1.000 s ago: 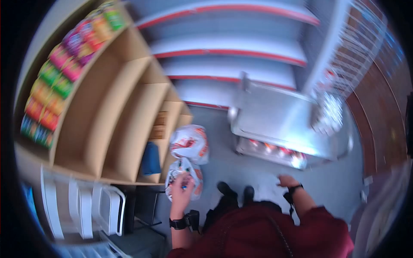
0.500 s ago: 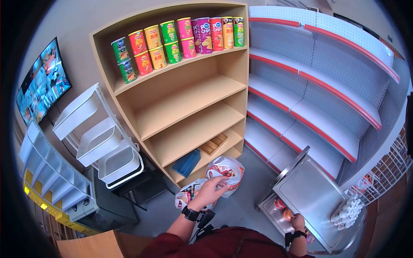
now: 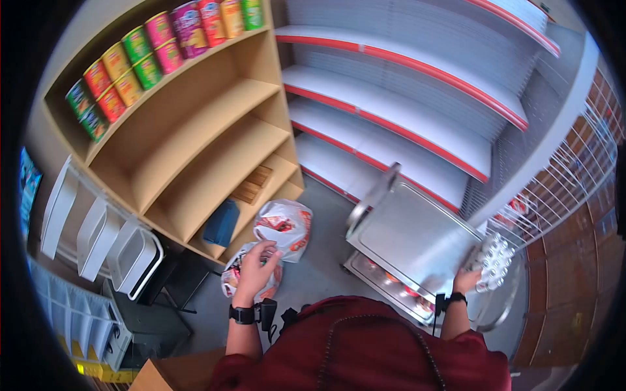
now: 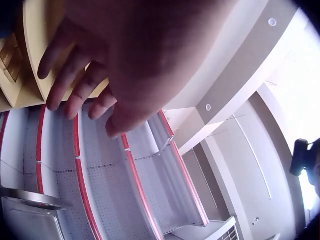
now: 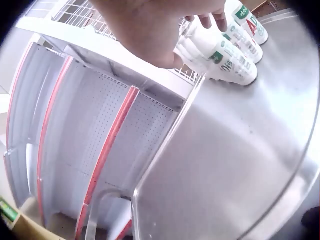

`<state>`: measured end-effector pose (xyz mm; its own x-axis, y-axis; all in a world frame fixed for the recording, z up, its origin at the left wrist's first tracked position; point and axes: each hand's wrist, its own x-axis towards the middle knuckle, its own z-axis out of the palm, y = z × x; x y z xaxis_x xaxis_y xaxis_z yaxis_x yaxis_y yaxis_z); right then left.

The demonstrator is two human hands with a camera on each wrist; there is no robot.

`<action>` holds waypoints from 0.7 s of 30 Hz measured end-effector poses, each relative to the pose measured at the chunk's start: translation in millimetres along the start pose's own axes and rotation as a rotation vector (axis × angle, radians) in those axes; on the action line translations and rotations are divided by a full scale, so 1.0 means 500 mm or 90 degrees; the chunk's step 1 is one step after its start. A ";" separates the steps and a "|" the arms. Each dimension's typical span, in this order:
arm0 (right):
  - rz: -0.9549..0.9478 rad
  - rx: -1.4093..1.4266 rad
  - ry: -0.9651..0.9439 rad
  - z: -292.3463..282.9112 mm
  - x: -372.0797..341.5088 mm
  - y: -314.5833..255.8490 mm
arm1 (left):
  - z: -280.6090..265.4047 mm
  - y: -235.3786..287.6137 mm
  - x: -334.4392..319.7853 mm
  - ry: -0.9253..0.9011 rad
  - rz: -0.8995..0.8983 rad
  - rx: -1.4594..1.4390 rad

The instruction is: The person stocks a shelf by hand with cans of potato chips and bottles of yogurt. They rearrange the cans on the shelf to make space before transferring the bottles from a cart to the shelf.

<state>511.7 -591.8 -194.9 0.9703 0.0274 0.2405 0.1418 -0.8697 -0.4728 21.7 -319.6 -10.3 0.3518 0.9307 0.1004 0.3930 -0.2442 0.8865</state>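
Note:
My left hand [image 3: 255, 270] hovers over two plastic bags, its fingers spread and loosely bent with nothing between them. The nearer bag [image 3: 228, 281] lies partly under that hand, with packaged goods showing; the other white bag [image 3: 287, 225] with red print stands just behind. In the left wrist view the left hand [image 4: 100, 65] shows bare fingers. My right hand [image 3: 466, 281] is at the near side of a cluster of white bottles [image 3: 493, 260] on the metal cart. The right wrist view has the right hand's fingertips [image 5: 220, 21] and thumb right at the white bottles [image 5: 232, 65].
The metal cart [image 3: 417, 228] carries red and orange items on its lower shelf. A wooden shelf unit [image 3: 195, 137] holds colourful chip cans [image 3: 147, 68] on top, a blue bin [image 3: 222, 223] and a wooden crate [image 3: 252, 184] below. White shelving [image 3: 391, 117] with red edges stands behind.
The head view swung left, then back right. My right hand has moved from beside the cart, past its lower shelf, to the white bottles. The left hand has stayed over the bags.

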 end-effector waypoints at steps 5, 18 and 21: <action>-0.039 -0.051 0.001 0.026 0.113 0.026 | 0.085 0.096 0.014 -0.001 0.046 0.067; 0.062 0.070 -0.100 0.014 0.164 0.068 | 0.108 0.077 -0.084 0.105 -0.096 0.076; 0.130 0.022 -0.102 0.056 0.192 0.076 | 0.080 0.054 -0.102 0.173 -0.109 0.061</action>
<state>615.6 -608.2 -213.5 0.9978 -0.0661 0.0008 -0.0558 -0.8483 -0.5266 48.4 -384.5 -9.7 0.0391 0.9959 0.0811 0.5089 -0.0897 0.8561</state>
